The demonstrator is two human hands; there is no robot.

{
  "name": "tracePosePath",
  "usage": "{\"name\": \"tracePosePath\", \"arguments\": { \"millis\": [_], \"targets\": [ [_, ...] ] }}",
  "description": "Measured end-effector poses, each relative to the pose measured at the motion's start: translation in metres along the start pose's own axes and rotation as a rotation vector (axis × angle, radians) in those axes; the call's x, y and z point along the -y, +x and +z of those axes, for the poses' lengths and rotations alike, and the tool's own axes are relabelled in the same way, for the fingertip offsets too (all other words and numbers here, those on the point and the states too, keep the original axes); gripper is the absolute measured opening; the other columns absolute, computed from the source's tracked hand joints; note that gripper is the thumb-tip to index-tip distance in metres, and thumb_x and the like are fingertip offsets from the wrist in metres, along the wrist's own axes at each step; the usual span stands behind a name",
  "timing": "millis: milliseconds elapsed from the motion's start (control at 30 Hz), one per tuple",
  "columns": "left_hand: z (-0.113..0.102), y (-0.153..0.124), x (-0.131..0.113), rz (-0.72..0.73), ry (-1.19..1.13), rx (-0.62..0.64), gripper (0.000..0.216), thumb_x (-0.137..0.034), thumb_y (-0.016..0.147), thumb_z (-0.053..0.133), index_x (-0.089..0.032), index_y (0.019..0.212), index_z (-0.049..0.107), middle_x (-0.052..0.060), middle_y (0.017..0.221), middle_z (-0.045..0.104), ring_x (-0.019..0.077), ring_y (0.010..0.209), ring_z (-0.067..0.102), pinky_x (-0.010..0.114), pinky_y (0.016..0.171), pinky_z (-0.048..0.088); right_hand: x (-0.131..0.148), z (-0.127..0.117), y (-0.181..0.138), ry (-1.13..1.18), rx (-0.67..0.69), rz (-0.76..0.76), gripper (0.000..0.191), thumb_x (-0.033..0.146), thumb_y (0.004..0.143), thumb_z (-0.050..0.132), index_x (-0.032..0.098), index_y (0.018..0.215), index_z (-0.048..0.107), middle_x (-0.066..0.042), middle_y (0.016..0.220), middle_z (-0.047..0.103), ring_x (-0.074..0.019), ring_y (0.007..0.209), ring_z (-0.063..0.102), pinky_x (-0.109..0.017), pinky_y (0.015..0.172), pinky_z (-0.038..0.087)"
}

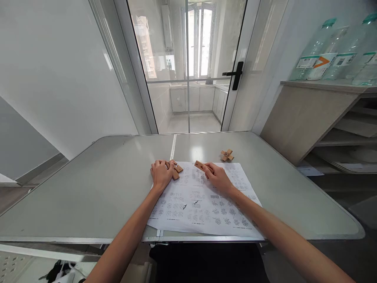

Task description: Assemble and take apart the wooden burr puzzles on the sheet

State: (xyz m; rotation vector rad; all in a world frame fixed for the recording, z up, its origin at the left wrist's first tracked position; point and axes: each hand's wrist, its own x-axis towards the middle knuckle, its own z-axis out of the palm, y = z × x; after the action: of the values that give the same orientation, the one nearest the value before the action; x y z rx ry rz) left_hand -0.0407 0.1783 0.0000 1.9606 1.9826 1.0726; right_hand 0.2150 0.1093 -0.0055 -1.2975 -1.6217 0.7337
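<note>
My right hand pinches a small notched wooden puzzle piece, its far end pointing left above the paper. My left hand curls over several crossed wooden puzzle pieces at the paper's upper left corner. Part of those pieces is hidden by the fingers. Beneath both hands lies a white instruction sheet printed with rows of small diagrams. Beyond my right hand, at the sheet's top edge, sits a star-shaped wooden puzzle, its pieces interlocked.
The grey-green table has a metal seam and rim. A glass door with a black handle stands past its far edge. To the right, plastic bottles stand on a wooden shelf. Cables and dark items lie below left.
</note>
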Motion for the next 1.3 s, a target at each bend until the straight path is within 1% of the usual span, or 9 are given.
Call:
{"name": "tracePosePath", "arguments": {
  "millis": [100, 267, 433, 600, 800, 933, 1100, 1200, 1300],
  "targets": [
    [0.002, 0.000, 0.001, 0.007, 0.025, 0.029, 0.023, -0.041, 0.091, 0.061, -0.021, 0.097, 0.071, 0.017, 0.115, 0.067, 0.0393, 0.120, 0.056, 0.053, 0.106, 0.040, -0.003, 0.001, 0.001, 0.000, 0.008, -0.010, 0.040, 0.055, 0.104, 0.044, 0.022, 0.098, 0.066, 0.001, 0.065, 0.061, -0.0182, 0.058, 0.054, -0.031, 0.059, 0.042],
    [0.004, -0.001, 0.003, 0.061, 0.013, 0.078, 0.031, -0.037, 0.092, 0.061, -0.021, 0.118, 0.067, 0.015, 0.127, 0.070, 0.0372, 0.128, 0.057, 0.050, 0.109, 0.038, -0.006, 0.001, 0.001, -0.010, 0.024, -0.018, 0.040, 0.054, 0.104, 0.043, 0.022, 0.100, 0.066, 0.001, 0.066, 0.062, -0.0182, 0.059, 0.055, -0.031, 0.060, 0.042],
    [0.007, -0.002, 0.005, 0.147, -0.032, 0.131, 0.032, -0.036, 0.096, 0.057, -0.022, 0.124, 0.065, 0.013, 0.127, 0.073, 0.0347, 0.128, 0.059, 0.050, 0.111, 0.037, -0.004, 0.001, 0.000, 0.003, 0.037, -0.015, 0.039, 0.054, 0.104, 0.043, 0.023, 0.100, 0.066, 0.002, 0.067, 0.061, -0.0183, 0.059, 0.054, -0.031, 0.060, 0.040],
    [0.005, -0.004, 0.000, 0.241, -0.091, 0.185, 0.027, -0.031, 0.097, 0.056, -0.022, 0.118, 0.069, 0.012, 0.119, 0.076, 0.0327, 0.121, 0.063, 0.048, 0.110, 0.042, -0.003, 0.001, 0.000, 0.005, 0.058, -0.009, 0.038, 0.053, 0.105, 0.042, 0.023, 0.100, 0.066, 0.001, 0.068, 0.062, -0.0182, 0.059, 0.054, -0.032, 0.060, 0.039],
    [-0.001, -0.011, -0.008, 0.345, -0.194, 0.302, 0.026, -0.033, 0.101, 0.050, -0.021, 0.116, 0.068, 0.010, 0.113, 0.074, 0.0274, 0.104, 0.070, 0.042, 0.089, 0.057, -0.003, 0.001, 0.000, -0.034, 0.070, -0.019, 0.040, 0.051, 0.105, 0.042, 0.021, 0.109, 0.069, 0.001, 0.068, 0.064, -0.0180, 0.061, 0.057, -0.031, 0.062, 0.041],
    [-0.004, -0.015, -0.011, 0.408, -0.251, 0.375, 0.028, -0.036, 0.103, 0.050, -0.022, 0.122, 0.064, 0.009, 0.118, 0.072, 0.0240, 0.100, 0.071, 0.040, 0.088, 0.059, -0.005, 0.002, -0.001, -0.087, 0.092, -0.030, 0.043, 0.052, 0.106, 0.042, 0.021, 0.117, 0.069, 0.002, 0.065, 0.062, -0.0181, 0.059, 0.056, -0.030, 0.062, 0.041],
    [-0.008, -0.022, -0.018, 0.507, -0.299, 0.465, 0.041, -0.048, 0.095, 0.067, -0.025, 0.128, 0.061, 0.010, 0.136, 0.062, 0.0266, 0.117, 0.067, 0.042, 0.097, 0.059, -0.005, 0.002, -0.002, -0.173, 0.090, -0.032, 0.043, 0.051, 0.104, 0.045, 0.020, 0.122, 0.070, 0.003, 0.063, 0.061, -0.0176, 0.056, 0.053, -0.030, 0.060, 0.037],
    [-0.011, -0.028, -0.022, 0.538, -0.320, 0.551, 0.057, -0.055, 0.089, 0.075, -0.028, 0.135, 0.057, 0.012, 0.148, 0.052, 0.0298, 0.126, 0.062, 0.045, 0.098, 0.060, -0.005, 0.003, -0.002, -0.187, 0.087, -0.044, 0.043, 0.049, 0.104, 0.047, 0.020, 0.123, 0.071, 0.002, 0.065, 0.064, -0.0180, 0.060, 0.057, -0.030, 0.061, 0.039],
    [-0.011, -0.032, -0.023, 0.573, -0.315, 0.578, 0.067, -0.055, 0.084, 0.080, -0.029, 0.140, 0.055, 0.014, 0.153, 0.046, 0.0338, 0.137, 0.055, 0.049, 0.104, 0.058, -0.005, 0.003, -0.003, -0.203, 0.112, -0.070, 0.042, 0.049, 0.102, 0.053, 0.020, 0.127, 0.071, 0.001, 0.068, 0.066, -0.0179, 0.063, 0.060, -0.029, 0.063, 0.042]
  ]
}}
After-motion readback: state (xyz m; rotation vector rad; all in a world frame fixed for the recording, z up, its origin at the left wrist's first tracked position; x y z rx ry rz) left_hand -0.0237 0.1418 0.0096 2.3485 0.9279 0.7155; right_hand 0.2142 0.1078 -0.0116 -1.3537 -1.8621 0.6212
